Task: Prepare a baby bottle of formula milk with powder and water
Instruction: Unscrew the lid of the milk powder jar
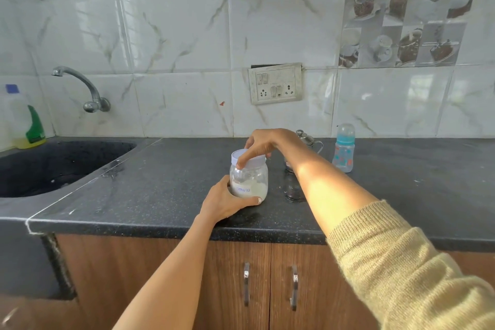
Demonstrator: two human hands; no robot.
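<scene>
Opening the formula jar. The clear formula jar (249,181) stands upright on the dark bench (160,185) and serves here as the landmark; white powder fills roughly its lower third.

The left hand (227,202) curls round the jar's lower body, thumb across the front near the base, and steadies it against the bench. The right hand (261,143) reaches in from above, its fingertips (241,162) closed over the rim of the white lid (247,157). Both grips are thus closed on the jar assembly: the left on the body, the right on the lid. The lid appears seated; whether it is already loosened cannot be told.

To do this step well, the lower grip should likely hold the jar firmly down and level while the upper grip turns the lid, then lifts it straight up, so that no powder is shaken out.

The baby bottle (344,151), capped with a blue collar, stands upright to the right of the jar and farther back, well apart from both grips, near the tiled wall (187,48). A small steel pot (308,139) stands just behind and right of the jar, partly hidden by the right forearm; a clear glass (294,191) stands just right of the jar.

The sink (53,166) and tap (80,86) lie well to the jar's left.
</scene>
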